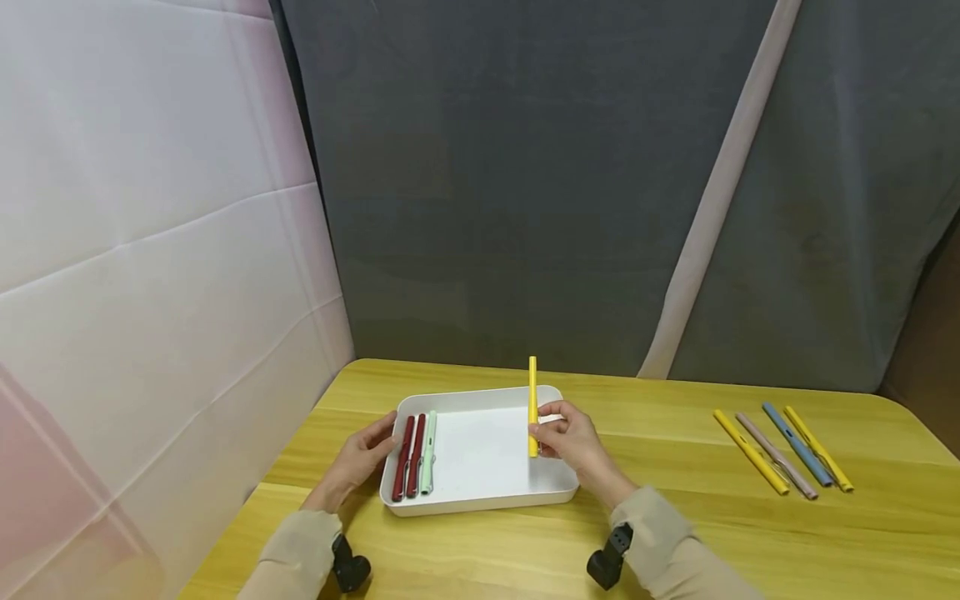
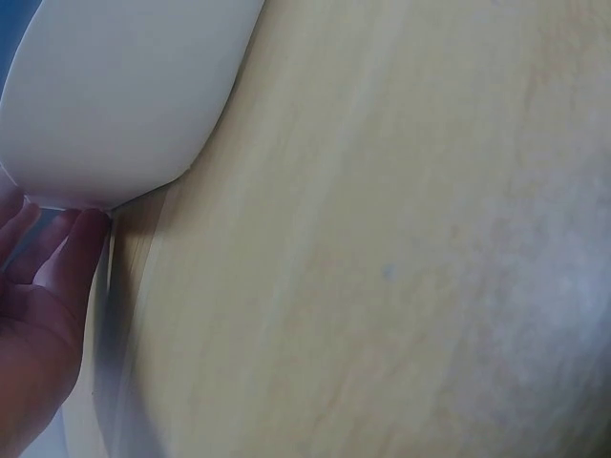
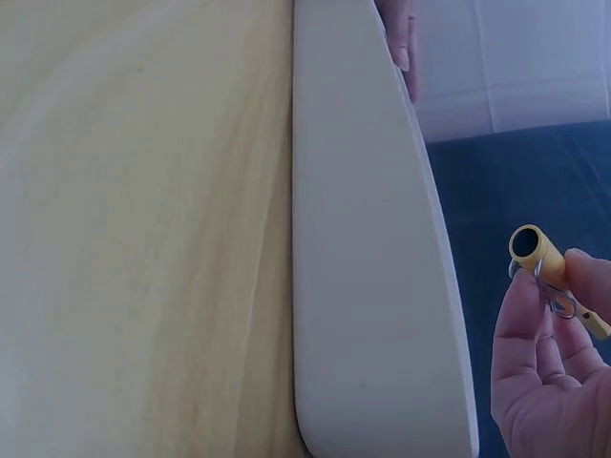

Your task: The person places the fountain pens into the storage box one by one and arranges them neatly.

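Note:
A white tray [image 1: 487, 505] lies on the table. My left hand [image 1: 362, 457] holds its left end, thumb at the rim and fingers against the outer wall; in the left wrist view, those fingers [image 2: 81, 253] touch the wall. Over the tray's right side, my right hand [image 1: 573, 442] pinches a yellow pen [image 1: 533, 400] upright between thumb and fingers. The right wrist view shows the pen's dark round end [image 3: 525, 242] and wire clip. Side by side at the tray's left lie two dark red pens [image 1: 403, 458] and a pale green pen [image 1: 429, 452].
To the right on the wooden table [image 1: 645, 467] lie two yellow pens, a mauve pen [image 1: 776, 455] and a blue pen [image 1: 797, 444], roughly parallel. A grey curtain [image 1: 487, 208] hangs behind the table, and a pale cloth wall [image 1: 165, 250] stands on the left.

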Motion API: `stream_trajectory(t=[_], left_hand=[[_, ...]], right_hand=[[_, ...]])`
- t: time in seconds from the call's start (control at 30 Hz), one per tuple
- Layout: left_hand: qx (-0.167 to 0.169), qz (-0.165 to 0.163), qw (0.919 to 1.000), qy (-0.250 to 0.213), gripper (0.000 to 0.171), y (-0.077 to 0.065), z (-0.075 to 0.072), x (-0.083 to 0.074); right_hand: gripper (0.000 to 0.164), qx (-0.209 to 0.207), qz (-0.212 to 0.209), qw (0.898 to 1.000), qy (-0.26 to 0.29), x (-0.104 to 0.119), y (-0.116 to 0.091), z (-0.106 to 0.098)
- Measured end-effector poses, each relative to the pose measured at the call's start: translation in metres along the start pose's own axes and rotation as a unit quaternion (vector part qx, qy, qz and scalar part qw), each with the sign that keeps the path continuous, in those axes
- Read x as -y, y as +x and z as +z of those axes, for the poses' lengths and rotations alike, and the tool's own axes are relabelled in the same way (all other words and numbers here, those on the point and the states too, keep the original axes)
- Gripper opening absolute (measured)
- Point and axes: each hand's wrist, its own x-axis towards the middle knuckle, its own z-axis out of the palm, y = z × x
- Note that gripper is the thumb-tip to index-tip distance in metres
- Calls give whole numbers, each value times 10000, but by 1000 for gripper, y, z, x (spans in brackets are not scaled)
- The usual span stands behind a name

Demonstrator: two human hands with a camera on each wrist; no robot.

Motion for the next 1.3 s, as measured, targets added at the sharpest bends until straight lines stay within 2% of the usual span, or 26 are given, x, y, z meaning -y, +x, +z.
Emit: stream_trajectory(t=[0.27,0.73,1.3], left_hand=[[1,-9,10000,-39,54,1,0,0],[-19,-48,10000,-59,54,2,-1,1],[-47,-109,9999,40,54,1,0,-1]], right_hand=[[26,253,-46,9997,-21,-4,3,17],[26,552,26,9975,-437,-10,6,44],[22,515,69,9938,-986,-13,11,76]])
